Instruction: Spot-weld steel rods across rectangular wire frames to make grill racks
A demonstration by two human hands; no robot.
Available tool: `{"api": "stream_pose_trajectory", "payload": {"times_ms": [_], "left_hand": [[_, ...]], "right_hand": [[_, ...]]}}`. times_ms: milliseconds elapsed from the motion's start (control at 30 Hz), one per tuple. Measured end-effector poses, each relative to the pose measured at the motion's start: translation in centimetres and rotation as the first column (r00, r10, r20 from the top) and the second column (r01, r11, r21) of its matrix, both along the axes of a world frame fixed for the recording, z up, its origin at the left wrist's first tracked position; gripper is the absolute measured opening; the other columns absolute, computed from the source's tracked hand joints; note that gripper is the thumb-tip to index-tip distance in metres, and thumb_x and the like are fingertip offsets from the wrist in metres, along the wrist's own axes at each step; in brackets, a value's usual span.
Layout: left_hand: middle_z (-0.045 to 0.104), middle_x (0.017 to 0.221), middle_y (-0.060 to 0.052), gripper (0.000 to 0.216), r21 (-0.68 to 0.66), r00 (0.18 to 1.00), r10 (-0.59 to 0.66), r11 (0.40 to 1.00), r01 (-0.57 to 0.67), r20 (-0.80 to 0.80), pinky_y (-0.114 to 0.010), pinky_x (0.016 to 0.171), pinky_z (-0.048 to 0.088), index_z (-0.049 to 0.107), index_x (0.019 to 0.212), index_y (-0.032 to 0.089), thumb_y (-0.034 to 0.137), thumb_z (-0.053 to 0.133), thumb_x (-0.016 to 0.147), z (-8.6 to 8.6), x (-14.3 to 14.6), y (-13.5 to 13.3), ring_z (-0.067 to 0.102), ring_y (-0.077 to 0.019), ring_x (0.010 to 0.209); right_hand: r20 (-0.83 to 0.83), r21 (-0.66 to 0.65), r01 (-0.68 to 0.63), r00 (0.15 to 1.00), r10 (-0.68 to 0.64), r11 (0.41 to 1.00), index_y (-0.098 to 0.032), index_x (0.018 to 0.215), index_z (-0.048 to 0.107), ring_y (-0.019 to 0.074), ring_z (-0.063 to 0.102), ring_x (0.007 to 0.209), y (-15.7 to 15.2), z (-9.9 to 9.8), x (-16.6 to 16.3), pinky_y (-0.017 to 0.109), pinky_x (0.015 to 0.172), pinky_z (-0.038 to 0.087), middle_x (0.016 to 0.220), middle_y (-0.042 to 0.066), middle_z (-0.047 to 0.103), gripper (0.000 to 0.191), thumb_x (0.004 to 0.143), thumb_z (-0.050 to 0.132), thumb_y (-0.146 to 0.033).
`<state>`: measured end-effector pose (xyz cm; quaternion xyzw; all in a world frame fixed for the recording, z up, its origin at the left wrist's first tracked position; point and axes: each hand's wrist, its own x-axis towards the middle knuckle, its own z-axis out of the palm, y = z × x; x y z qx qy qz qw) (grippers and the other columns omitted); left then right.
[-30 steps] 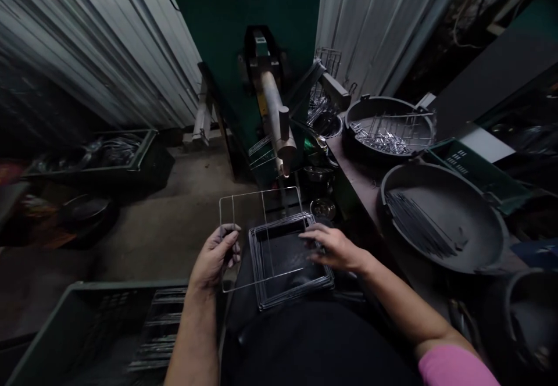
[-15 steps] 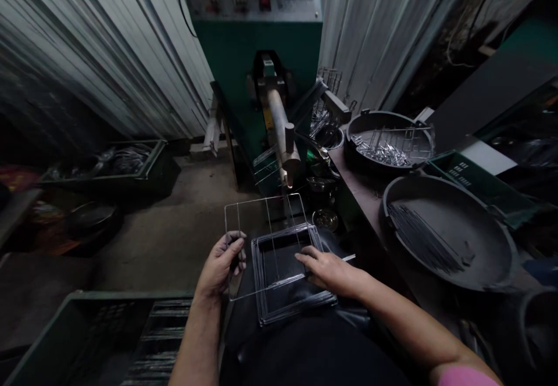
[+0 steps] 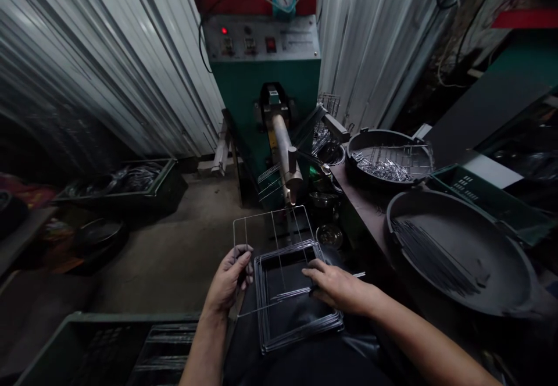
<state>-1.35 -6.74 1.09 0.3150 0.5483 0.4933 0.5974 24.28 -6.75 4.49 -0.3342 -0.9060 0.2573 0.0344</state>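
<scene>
You've got the wire frame (image 3: 278, 251) up in front of you, tilted, its cross wires running away from you. It sits over the far part of the frame stack (image 3: 300, 335), sticking out past the stack's far and left edges. Can't tell if the two touch.

Your left hand (image 3: 232, 275) pinches the frame's left side between thumb and forefinger, other fingers curled in. Your right hand (image 3: 333, 281) has bent fingers pressed together on a small bundle of loose wires (image 3: 294, 294), ends poking out both sides, just by the frame's near edge. Can't tell if your right fingertips touch the frame.

Stack lies on your dark lap (image 3: 300, 365). Just past the frame's far edge: the machine arm's tip (image 3: 291, 197), on a green cabinet (image 3: 226, 84) with a red light (image 3: 224, 30) lit on its panel.

On your right, the bench (image 3: 360, 214). Near pan (image 3: 492, 223): dark rods (image 3: 436, 258) along its left rim. Far pan (image 3: 352, 171): short bright wires (image 3: 383, 168), plus a wire rack (image 3: 403, 156) reaching its right rim.

Lower left, a green crate (image 3: 78, 339) has more wire frames (image 3: 163, 351) at its right end.
</scene>
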Motion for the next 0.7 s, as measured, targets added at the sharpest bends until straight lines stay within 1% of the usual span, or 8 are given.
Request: {"api": "stream_pose_trajectory", "payload": {"times_ms": [133,467,567,700], "left_hand": [[0.049,0.047,0.007,0.032,0.011,1.000,-0.001,1.000,0.001,0.022,-0.011,0.027,0.026,0.047,0.086,0.020,0.041,0.060,0.065,0.1,0.3,0.5,0.043,-0.0052,0.032],[0.050,0.047,0.008,0.034,-0.002,1.000,0.000,1.000,0.000,0.028,-0.011,0.027,0.025,0.047,0.087,0.020,0.041,0.060,0.064,0.0,0.4,1.0,0.043,-0.0052,0.032],[0.050,0.047,0.008,0.035,-0.003,1.000,-0.009,1.000,0.009,0.025,-0.011,0.027,0.025,0.046,0.088,0.021,0.042,0.060,0.064,0.0,0.4,0.9,0.044,-0.0055,0.032],[0.050,0.047,0.008,0.035,0.008,1.000,-0.001,1.000,0.001,-0.003,-0.011,0.027,0.025,0.046,0.089,0.020,0.043,0.059,0.065,-0.1,0.5,0.7,0.043,-0.0054,0.032]], "right_hand": [[0.005,-0.001,0.013,1.000,-0.013,1.000,-0.016,0.122,0.038,0.0190,0.054,0.089,0.5,0.4,0.1,0.030,0.077,0.046,0.112,0.011,0.045,0.047,0.078,0.052,-0.017],[0.009,0.000,0.010,1.000,-0.010,1.000,-0.014,0.120,0.040,0.0196,0.054,0.090,1.2,1.0,0.1,0.030,0.077,0.045,0.109,0.012,0.047,0.046,0.077,0.054,-0.018],[-0.001,0.012,0.014,1.000,-0.014,1.000,-0.015,0.121,0.039,0.0193,0.053,0.091,1.1,0.6,0.2,0.029,0.077,0.045,0.110,0.012,0.046,0.046,0.077,0.054,-0.018],[0.008,0.053,0.029,1.000,-0.029,0.998,-0.016,0.121,0.039,0.0195,0.054,0.089,1.0,-0.6,0.0,0.029,0.074,0.046,0.111,0.011,0.047,0.047,0.076,0.055,-0.018]]}}
